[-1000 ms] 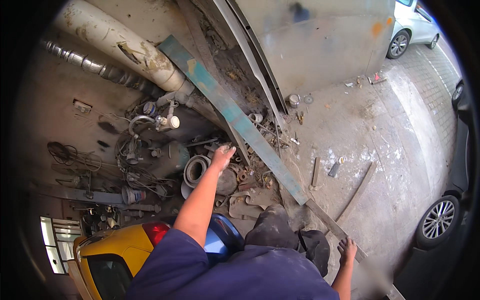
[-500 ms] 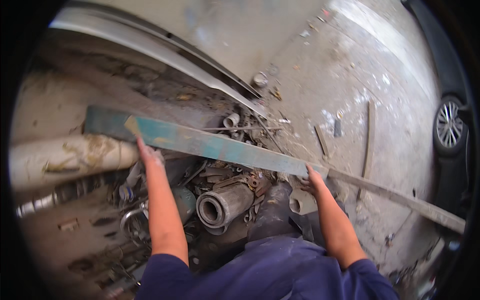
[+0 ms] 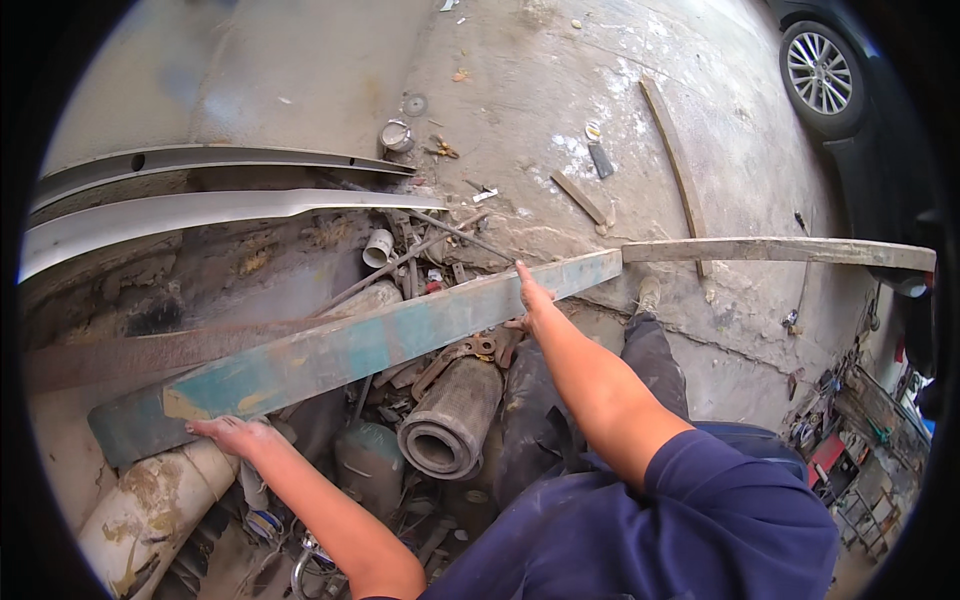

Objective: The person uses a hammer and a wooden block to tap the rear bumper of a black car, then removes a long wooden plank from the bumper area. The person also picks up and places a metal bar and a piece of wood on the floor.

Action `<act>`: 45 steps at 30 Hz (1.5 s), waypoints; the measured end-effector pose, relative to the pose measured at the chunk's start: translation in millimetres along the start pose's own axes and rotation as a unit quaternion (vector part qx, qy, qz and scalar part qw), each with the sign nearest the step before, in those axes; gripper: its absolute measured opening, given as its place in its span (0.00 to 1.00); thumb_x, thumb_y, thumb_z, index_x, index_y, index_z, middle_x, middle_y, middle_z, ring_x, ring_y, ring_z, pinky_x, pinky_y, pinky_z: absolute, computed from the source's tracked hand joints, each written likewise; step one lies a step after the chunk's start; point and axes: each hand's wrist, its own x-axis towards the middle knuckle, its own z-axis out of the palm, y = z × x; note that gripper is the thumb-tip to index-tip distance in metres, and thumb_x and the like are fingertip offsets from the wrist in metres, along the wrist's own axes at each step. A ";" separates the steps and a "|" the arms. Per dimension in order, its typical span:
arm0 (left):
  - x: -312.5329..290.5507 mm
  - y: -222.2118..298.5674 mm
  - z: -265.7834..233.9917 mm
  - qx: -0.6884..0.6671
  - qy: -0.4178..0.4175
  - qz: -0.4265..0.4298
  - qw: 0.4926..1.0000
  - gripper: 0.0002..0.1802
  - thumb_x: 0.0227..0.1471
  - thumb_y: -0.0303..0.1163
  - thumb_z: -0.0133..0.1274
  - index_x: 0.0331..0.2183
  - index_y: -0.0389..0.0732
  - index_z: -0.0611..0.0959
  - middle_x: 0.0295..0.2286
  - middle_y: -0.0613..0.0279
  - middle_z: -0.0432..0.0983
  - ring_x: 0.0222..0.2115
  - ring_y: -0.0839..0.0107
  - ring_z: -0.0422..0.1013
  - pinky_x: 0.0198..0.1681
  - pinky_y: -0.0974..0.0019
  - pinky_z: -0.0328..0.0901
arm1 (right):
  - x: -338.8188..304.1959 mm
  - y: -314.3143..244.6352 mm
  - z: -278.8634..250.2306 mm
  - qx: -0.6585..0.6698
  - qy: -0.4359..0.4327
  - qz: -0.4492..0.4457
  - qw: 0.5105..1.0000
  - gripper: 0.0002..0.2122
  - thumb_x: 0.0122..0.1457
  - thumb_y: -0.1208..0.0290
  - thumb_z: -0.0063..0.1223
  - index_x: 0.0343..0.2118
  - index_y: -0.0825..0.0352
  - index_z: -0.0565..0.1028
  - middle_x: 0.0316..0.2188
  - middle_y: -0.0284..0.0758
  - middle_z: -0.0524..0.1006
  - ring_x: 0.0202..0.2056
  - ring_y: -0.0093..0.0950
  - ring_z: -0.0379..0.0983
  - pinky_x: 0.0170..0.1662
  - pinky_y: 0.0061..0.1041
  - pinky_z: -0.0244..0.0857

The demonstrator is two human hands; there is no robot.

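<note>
A long, wide plank (image 3: 310,350) with worn teal paint slants across in front of me, its left end lower in the picture. My left hand (image 3: 235,437) holds its lower edge near the left end, beside a yellowish patch; the fingers behind the plank are partly hidden. Farther along toward the right end, my right hand (image 3: 533,292) grips the plank, thumb over the upper edge and fingers below. A narrower wooden beam (image 3: 780,250) extends rightward from that end; whether the two are joined, I cannot tell.
Below the plank lie a hollow cylinder (image 3: 445,430), a dirty pale pipe (image 3: 160,505) and scrap metal. Curved metal strips (image 3: 230,208) lie at the left. On the floor are a can (image 3: 396,136), a wooden strip (image 3: 675,170) and a short stick (image 3: 580,198). A dark car's wheel (image 3: 822,68) stands far right.
The plank has swung: its left end is now lower in view and its right end higher. My left hand moved down and left, my right hand up and left, both still on it.
</note>
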 end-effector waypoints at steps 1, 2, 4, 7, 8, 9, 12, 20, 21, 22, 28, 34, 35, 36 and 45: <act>-2.5 2.3 -0.2 0.002 0.005 -0.014 1.000 0.49 0.70 0.63 0.42 0.68 0.25 0.61 0.68 0.49 0.60 0.66 0.63 0.60 0.71 0.61 0.51 | 0.6 1.6 4.4 0.003 0.018 -0.004 1.000 0.68 0.50 0.36 0.71 0.75 0.62 0.27 0.76 0.49 0.45 0.68 0.59 0.57 0.60 0.72 0.61; -4.7 5.0 -1.8 0.003 0.012 -0.029 1.000 0.50 0.69 0.63 0.42 0.68 0.25 0.61 0.69 0.49 0.60 0.66 0.63 0.60 0.71 0.61 0.51 | 1.4 3.3 7.9 -0.009 0.046 0.002 0.999 0.72 0.48 0.40 0.75 0.73 0.62 0.21 0.75 0.49 0.47 0.66 0.55 0.62 0.58 0.72 0.64; -7.0 9.9 -7.0 0.028 0.045 -0.040 0.998 0.51 0.68 0.64 0.44 0.68 0.25 0.60 0.69 0.49 0.58 0.66 0.62 0.60 0.71 0.60 0.50 | 3.7 9.2 12.7 -0.009 0.041 0.004 0.999 0.71 0.47 0.41 0.76 0.74 0.62 0.24 0.74 0.50 0.48 0.64 0.54 0.64 0.58 0.72 0.64; -5.3 15.3 -13.8 -0.002 0.051 -0.040 0.998 0.51 0.68 0.65 0.45 0.68 0.26 0.61 0.70 0.50 0.58 0.66 0.62 0.60 0.71 0.60 0.51 | 13.2 19.4 18.0 -0.012 0.062 0.001 0.998 0.67 0.49 0.45 0.75 0.74 0.63 0.29 0.70 0.54 0.57 0.61 0.51 0.69 0.56 0.69 0.66; -4.8 16.4 -14.0 0.014 0.078 -0.052 0.996 0.51 0.67 0.65 0.45 0.68 0.26 0.63 0.69 0.51 0.59 0.65 0.63 0.61 0.70 0.60 0.52 | 18.1 22.1 20.0 -0.019 0.069 -0.001 0.997 0.65 0.50 0.47 0.74 0.74 0.64 0.29 0.69 0.54 0.59 0.60 0.50 0.70 0.56 0.67 0.68; -5.0 17.5 -13.6 0.020 0.099 -0.046 0.994 0.52 0.66 0.67 0.45 0.66 0.25 0.65 0.67 0.50 0.62 0.63 0.63 0.63 0.69 0.60 0.54 | 23.3 24.2 21.0 -0.028 0.077 -0.001 0.997 0.64 0.51 0.48 0.73 0.74 0.65 0.30 0.68 0.54 0.61 0.59 0.49 0.71 0.55 0.66 0.69; -11.8 22.6 -10.3 0.013 0.126 -0.026 0.992 0.54 0.64 0.69 0.46 0.65 0.24 0.67 0.65 0.48 0.66 0.61 0.62 0.66 0.67 0.61 0.57 | 35.0 28.4 22.9 -0.032 0.084 -0.013 0.996 0.61 0.53 0.52 0.69 0.74 0.69 0.31 0.65 0.54 0.65 0.56 0.47 0.74 0.54 0.59 0.72; 16.8 68.3 -25.6 0.020 0.117 0.075 0.990 0.47 0.68 0.64 0.44 0.68 0.31 0.65 0.68 0.51 0.62 0.61 0.65 0.65 0.67 0.61 0.56 | -23.6 49.6 52.4 0.050 -0.024 -0.017 0.998 0.58 0.52 0.55 0.69 0.73 0.66 0.34 0.66 0.55 0.61 0.57 0.50 0.73 0.51 0.63 0.70; 26.8 70.7 -27.8 0.038 0.110 0.090 0.989 0.47 0.68 0.63 0.44 0.68 0.31 0.64 0.68 0.52 0.62 0.61 0.65 0.65 0.68 0.62 0.56 | -31.9 46.6 58.2 0.061 -0.025 -0.015 0.998 0.57 0.52 0.55 0.69 0.73 0.66 0.36 0.66 0.55 0.62 0.56 0.49 0.73 0.51 0.63 0.70; 37.2 69.7 -26.8 0.031 0.088 0.110 0.990 0.46 0.69 0.62 0.44 0.69 0.31 0.63 0.68 0.52 0.61 0.61 0.65 0.65 0.67 0.62 0.57 | -38.9 45.1 62.8 0.069 -0.030 -0.012 0.997 0.56 0.52 0.55 0.69 0.72 0.66 0.37 0.65 0.54 0.62 0.56 0.49 0.73 0.50 0.63 0.71; 53.4 58.1 -26.2 0.158 0.021 0.156 0.975 0.48 0.70 0.60 0.43 0.64 0.19 0.66 0.65 0.39 0.65 0.60 0.57 0.68 0.65 0.60 0.61 | -48.6 38.1 77.2 0.027 0.007 -0.015 0.999 0.54 0.50 0.50 0.69 0.68 0.70 0.42 0.60 0.53 0.65 0.56 0.50 0.71 0.57 0.67 0.66; 55.6 57.4 -31.6 0.203 0.011 0.149 0.968 0.49 0.69 0.62 0.42 0.60 0.17 0.70 0.61 0.32 0.68 0.58 0.51 0.70 0.64 0.58 0.62 | -40.6 39.8 73.5 -0.042 -0.042 -0.030 0.998 0.51 0.55 0.43 0.62 0.71 0.71 0.47 0.65 0.56 0.62 0.57 0.53 0.71 0.56 0.65 0.68; 57.3 54.1 -31.3 0.199 0.004 0.153 0.968 0.49 0.69 0.63 0.42 0.60 0.17 0.69 0.61 0.31 0.68 0.58 0.50 0.70 0.64 0.58 0.62 | -38.2 38.0 66.1 -0.075 -0.075 -0.025 0.994 0.50 0.56 0.41 0.61 0.71 0.71 0.50 0.66 0.55 0.62 0.57 0.54 0.72 0.56 0.64 0.69; 58.4 49.4 -30.5 0.201 0.011 0.166 0.965 0.48 0.70 0.61 0.41 0.61 0.17 0.69 0.61 0.31 0.68 0.58 0.50 0.70 0.64 0.58 0.63 | -34.7 34.3 55.5 -0.107 -0.102 -0.020 0.989 0.50 0.57 0.39 0.60 0.71 0.71 0.52 0.67 0.55 0.63 0.57 0.55 0.72 0.55 0.63 0.70; 62.3 11.4 -25.0 0.136 0.011 0.138 0.981 0.42 0.74 0.53 0.37 0.62 0.17 0.67 0.62 0.33 0.68 0.57 0.47 0.71 0.63 0.58 0.64 | 10.8 -70.2 -226.1 -0.190 -0.028 -0.103 0.976 0.36 0.68 0.45 0.53 0.71 0.60 0.59 0.66 0.51 0.69 0.58 0.47 0.75 0.54 0.52 0.74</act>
